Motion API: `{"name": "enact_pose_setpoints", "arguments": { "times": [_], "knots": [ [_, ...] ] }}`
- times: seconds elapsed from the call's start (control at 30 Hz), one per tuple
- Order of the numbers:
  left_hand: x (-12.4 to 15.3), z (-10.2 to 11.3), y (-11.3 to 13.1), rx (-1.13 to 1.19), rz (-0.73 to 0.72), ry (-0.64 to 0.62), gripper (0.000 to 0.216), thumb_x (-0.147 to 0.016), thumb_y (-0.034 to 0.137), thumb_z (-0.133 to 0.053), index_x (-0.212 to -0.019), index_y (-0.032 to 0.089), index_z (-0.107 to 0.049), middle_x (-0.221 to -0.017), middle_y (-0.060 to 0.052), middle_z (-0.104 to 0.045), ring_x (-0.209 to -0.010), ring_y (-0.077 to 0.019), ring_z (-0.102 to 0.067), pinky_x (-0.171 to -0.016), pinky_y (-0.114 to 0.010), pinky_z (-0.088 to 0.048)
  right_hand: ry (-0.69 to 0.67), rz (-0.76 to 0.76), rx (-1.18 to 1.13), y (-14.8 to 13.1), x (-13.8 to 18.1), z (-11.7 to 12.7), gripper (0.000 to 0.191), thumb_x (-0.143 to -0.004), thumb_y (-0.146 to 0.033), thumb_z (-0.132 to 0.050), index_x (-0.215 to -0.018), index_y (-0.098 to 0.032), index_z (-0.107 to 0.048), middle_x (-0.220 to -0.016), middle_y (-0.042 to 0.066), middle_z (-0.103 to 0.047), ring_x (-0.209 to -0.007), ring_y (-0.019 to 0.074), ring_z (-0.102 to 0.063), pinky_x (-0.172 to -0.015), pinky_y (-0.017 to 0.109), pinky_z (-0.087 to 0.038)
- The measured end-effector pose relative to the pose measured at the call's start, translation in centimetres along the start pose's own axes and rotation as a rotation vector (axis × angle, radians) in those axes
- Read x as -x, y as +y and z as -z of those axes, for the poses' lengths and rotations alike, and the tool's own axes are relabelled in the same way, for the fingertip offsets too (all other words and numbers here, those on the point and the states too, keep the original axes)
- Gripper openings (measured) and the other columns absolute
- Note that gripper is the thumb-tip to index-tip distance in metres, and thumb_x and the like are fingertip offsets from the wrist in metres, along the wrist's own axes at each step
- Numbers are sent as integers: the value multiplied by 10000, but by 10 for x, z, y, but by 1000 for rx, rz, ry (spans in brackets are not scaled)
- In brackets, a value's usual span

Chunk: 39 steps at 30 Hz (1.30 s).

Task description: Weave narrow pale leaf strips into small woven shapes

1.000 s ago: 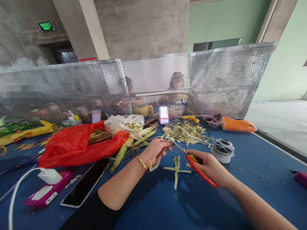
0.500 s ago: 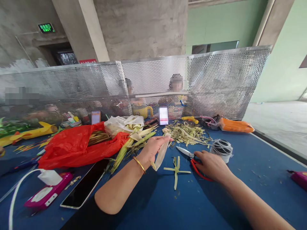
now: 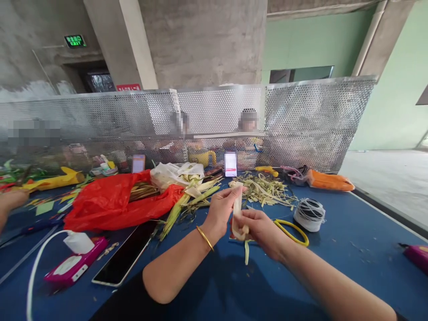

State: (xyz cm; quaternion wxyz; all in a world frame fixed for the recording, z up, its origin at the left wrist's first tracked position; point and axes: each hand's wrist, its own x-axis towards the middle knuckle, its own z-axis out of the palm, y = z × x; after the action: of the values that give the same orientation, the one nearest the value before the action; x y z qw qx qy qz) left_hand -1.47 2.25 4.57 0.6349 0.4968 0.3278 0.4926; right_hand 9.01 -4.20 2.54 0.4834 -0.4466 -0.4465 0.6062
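One pale corn-husk strip (image 3: 237, 203) stands nearly upright above the tabletop (image 3: 341, 272), well in from its right edge. My left hand (image 3: 221, 209) pinches its top end; my right hand (image 3: 259, 229) grips it lower, by the curled end, coming from the right. Below, a green husk sliver (image 3: 246, 253) pokes out, mostly hidden. A yellow scissor handle (image 3: 305, 240) shows, blades largely covered; the tabletop's near edge is cut off.

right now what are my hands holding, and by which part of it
A pale, thin strip: your left hand pinches it near its upper end, and your right hand holds it lower down, near the curled end.
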Motion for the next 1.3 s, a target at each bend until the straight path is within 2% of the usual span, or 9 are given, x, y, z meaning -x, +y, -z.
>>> {"name": "enact_pose_setpoints", "arguments": {
  "times": [0.2,0.5,0.73,0.87,0.97,1.03,1.1,1.2,1.3],
  "knots": [
    [-12,9,5,47,-48,93,444,-596,485,-758,-848,120,-756,-482,69,-372,-467,-40,-280,-441,-193,-201,90,89,21,-3,4,-1,361,-674,-477,-743,-725,-163,-570,-710,1,-655,-617,128,-654,-601,246,-489],
    [-27,21,8,72,-63,290,376,-547,451,-784,-720,131,-687,-539,42,-503,-498,-52,-435,-444,-167,-296,280,250,223,-11,-2,33,394,-682,-553,-693,-672,-180,-566,-597,-14,-593,-518,115,-559,-527,250,-443],
    [-27,23,1,21,-5,274,307,-529,340,-811,-696,134,-658,-598,15,-604,-518,-64,-513,-448,-161,-346,476,394,296,-24,-4,56,372,-720,-531,-639,-611,-197,-517,-528,-24,-534,-510,120,-503,-537,259,-419],
    [-28,26,-1,-81,14,254,212,-622,298,-746,-751,142,-685,-652,-10,-644,-555,-91,-554,-478,-180,-386,466,431,355,-27,-3,60,314,-769,-469,-582,-617,-205,-504,-510,-25,-533,-498,124,-496,-532,260,-413],
    [-26,27,4,-256,-158,282,212,-669,209,-707,-878,179,-711,-875,-49,-707,-778,-142,-634,-652,-219,-472,404,461,484,-29,1,59,264,-808,-414,-532,-643,-209,-511,-515,-34,-536,-507,129,-519,-551,261,-418],
    [-22,25,8,-436,-378,219,251,-715,201,-680,-962,226,-714,-1038,-50,-698,-978,-171,-620,-825,-246,-466,331,477,611,-30,5,57,227,-827,-368,-512,-665,-209,-522,-522,-41,-541,-511,128,-533,-559,255,-412],
    [-15,20,10,-591,-478,6,198,-776,264,-645,-956,250,-725,-1071,-45,-695,-1070,-189,-592,-925,-266,-428,262,489,717,-30,8,55,202,-843,-331,-495,-686,-210,-533,-529,-42,-551,-516,127,-536,-562,249,-400],
    [-7,12,7,-626,-299,-332,194,-794,348,-631,-894,220,-736,-928,-48,-716,-926,-186,-632,-843,-258,-454,246,514,784,-28,8,55,198,-856,-310,-482,-698,-210,-545,-536,-40,-558,-520,126,-523,-553,241,-380],
    [-5,9,-1,-543,-78,-413,216,-750,388,-665,-742,177,-708,-704,-23,-668,-662,-133,-586,-641,-223,-438,309,512,797,-25,4,57,196,-855,-317,-489,-704,-208,-551,-527,-47,-544,-511,122,-513,-531,230,-356]
  ]
}}
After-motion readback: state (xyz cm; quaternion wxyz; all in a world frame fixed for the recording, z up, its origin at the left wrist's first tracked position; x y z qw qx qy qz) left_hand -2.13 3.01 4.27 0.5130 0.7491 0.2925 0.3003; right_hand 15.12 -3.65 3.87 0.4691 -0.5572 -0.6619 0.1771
